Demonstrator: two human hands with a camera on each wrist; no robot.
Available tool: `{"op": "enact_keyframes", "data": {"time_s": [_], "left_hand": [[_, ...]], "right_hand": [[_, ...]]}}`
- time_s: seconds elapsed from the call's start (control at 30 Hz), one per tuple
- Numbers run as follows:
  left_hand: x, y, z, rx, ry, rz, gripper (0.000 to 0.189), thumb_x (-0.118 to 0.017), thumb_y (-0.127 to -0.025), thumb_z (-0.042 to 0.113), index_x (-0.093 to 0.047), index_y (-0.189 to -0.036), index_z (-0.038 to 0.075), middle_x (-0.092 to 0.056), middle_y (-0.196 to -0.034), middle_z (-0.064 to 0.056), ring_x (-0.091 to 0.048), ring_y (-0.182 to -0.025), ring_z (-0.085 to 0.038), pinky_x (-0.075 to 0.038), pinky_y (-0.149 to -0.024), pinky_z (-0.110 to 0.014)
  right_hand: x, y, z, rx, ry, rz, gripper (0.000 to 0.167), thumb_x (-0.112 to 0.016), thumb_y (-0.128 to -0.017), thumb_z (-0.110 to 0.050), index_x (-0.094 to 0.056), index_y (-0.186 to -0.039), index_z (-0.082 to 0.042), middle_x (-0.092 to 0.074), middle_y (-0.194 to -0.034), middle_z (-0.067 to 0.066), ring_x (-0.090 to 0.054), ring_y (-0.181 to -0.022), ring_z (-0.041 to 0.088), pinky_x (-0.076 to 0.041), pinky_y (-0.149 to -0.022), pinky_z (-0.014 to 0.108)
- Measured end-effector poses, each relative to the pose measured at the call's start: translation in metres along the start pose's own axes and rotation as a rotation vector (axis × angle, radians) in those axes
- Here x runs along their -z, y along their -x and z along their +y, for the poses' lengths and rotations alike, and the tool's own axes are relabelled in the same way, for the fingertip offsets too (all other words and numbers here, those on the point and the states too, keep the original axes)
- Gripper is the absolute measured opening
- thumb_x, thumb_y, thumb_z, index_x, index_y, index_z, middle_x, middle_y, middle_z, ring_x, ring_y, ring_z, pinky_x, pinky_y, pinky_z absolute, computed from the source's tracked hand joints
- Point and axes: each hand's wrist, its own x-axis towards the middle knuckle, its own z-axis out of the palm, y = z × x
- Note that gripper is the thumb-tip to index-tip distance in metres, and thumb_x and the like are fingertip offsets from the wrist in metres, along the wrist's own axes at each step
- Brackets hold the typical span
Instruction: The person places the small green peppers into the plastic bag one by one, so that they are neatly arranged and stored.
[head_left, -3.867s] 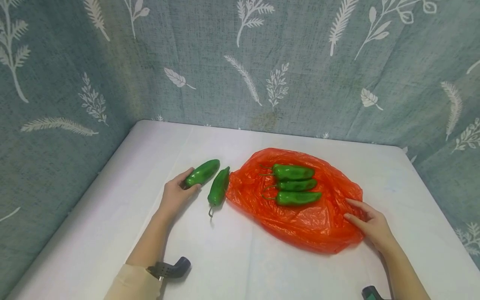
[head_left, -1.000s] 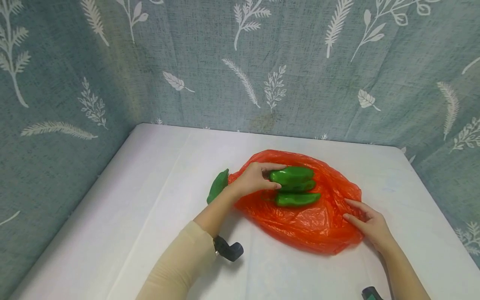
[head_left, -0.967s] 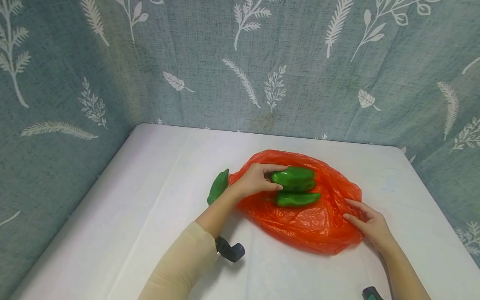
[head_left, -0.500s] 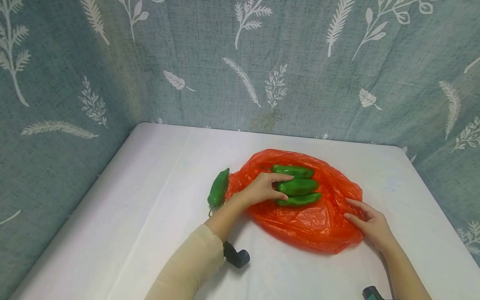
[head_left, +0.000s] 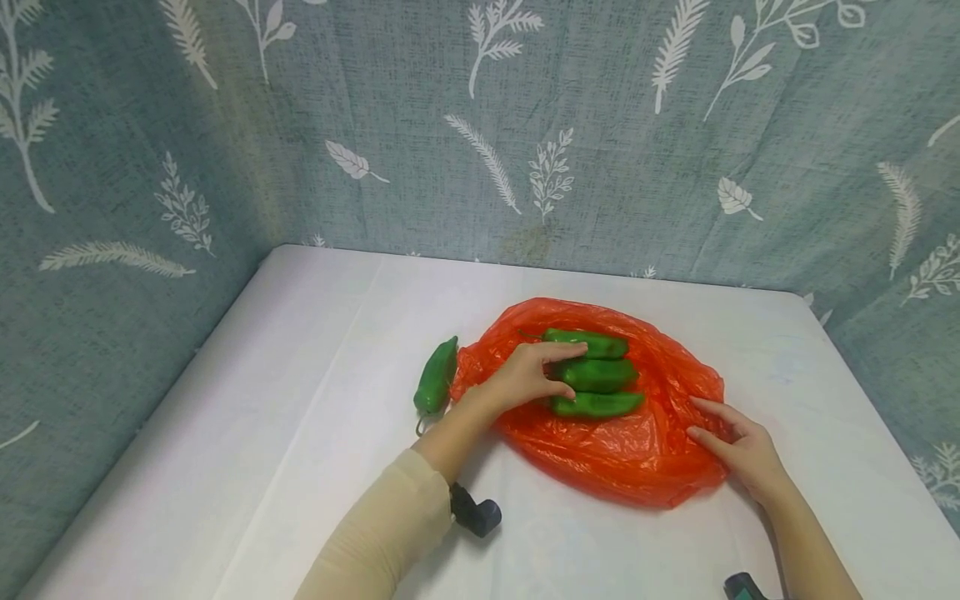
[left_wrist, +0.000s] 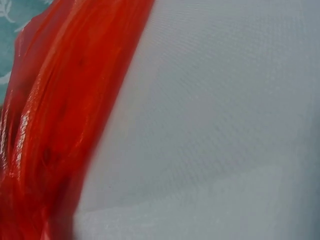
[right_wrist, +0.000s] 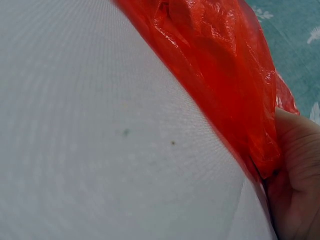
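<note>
In the head view my left hand (head_left: 525, 379) reaches over the red plastic bag (head_left: 600, 462) from the left. Its thumb and fingers are spread on either side of a green pepper (head_left: 606, 377) in the middle of a row. Above that pepper is another green pepper (head_left: 611, 346), and a third green pepper (head_left: 603, 406) lies below; my fingertips overlap both. The hand hides their stem ends. My right hand (head_left: 746, 454) holds the bag's right end, with thumb and forefinger on the plastic. In the right wrist view the bag (right_wrist: 220, 80) is bunched against that hand.
Another green pepper (head_left: 435, 379) lies on the white table (head_left: 337, 333), left of the bag and close to my left forearm. A patterned blue-green cloth (head_left: 420, 208) walls the table at the back and sides. A dark wrist camera (head_left: 480, 515) sits under my left wrist.
My left hand carried a pepper from the table onto the row, setting it over the middle pepper. Its thumb and fingers have since spread wider. The right hand has stayed on the bag.
</note>
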Motion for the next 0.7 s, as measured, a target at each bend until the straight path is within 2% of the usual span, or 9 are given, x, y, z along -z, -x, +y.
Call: {"op": "enact_keyframes", "data": {"time_s": [0.13, 0.33, 0.57, 0.7], "left_hand": [[0.005, 0.002, 0.0, 0.017, 0.03, 0.037, 0.066, -0.079, -0.075, 0.012, -0.052, -0.135, 0.008, -0.054, -0.137, -0.005, -0.05, -0.127, -0.018, -0.041, -0.101, -0.022], [0.015, 0.006, 0.002, 0.11, 0.087, 0.04, 0.066, -0.079, -0.077, 0.015, -0.052, -0.136, 0.012, -0.055, -0.136, -0.003, -0.052, -0.124, -0.018, -0.046, -0.099, -0.029], [0.027, 0.011, 0.004, 0.183, 0.121, 0.064, 0.07, -0.081, -0.075, 0.021, -0.05, -0.138, 0.015, -0.054, -0.137, 0.002, -0.052, -0.124, -0.012, -0.046, -0.098, -0.026], [0.034, 0.016, 0.005, 0.208, 0.16, 0.086, 0.072, -0.082, -0.074, 0.021, -0.05, -0.139, 0.015, -0.056, -0.135, 0.0, -0.054, -0.122, -0.015, -0.046, -0.099, -0.034]], "right_hand": [[0.0, 0.0, 0.001, 0.002, 0.024, 0.006, 0.056, -0.06, -0.093, -0.034, -0.045, -0.139, -0.007, -0.041, -0.14, 0.022, -0.039, -0.102, -0.014, -0.053, -0.076, 0.016], [-0.001, 0.002, 0.002, 0.005, 0.012, 0.011, 0.056, -0.06, -0.092, -0.035, -0.046, -0.138, -0.006, -0.04, -0.139, 0.023, -0.04, -0.1, -0.018, -0.053, -0.076, 0.017], [-0.001, 0.002, 0.002, 0.016, 0.028, 0.017, 0.054, -0.06, -0.092, -0.035, -0.047, -0.138, -0.008, -0.041, -0.138, 0.023, -0.038, -0.101, -0.018, -0.052, -0.076, 0.014], [-0.001, 0.001, 0.001, 0.014, 0.025, 0.012, 0.055, -0.06, -0.092, -0.034, -0.047, -0.138, -0.007, -0.041, -0.138, 0.024, -0.038, -0.101, -0.018, -0.052, -0.076, 0.014]]}}
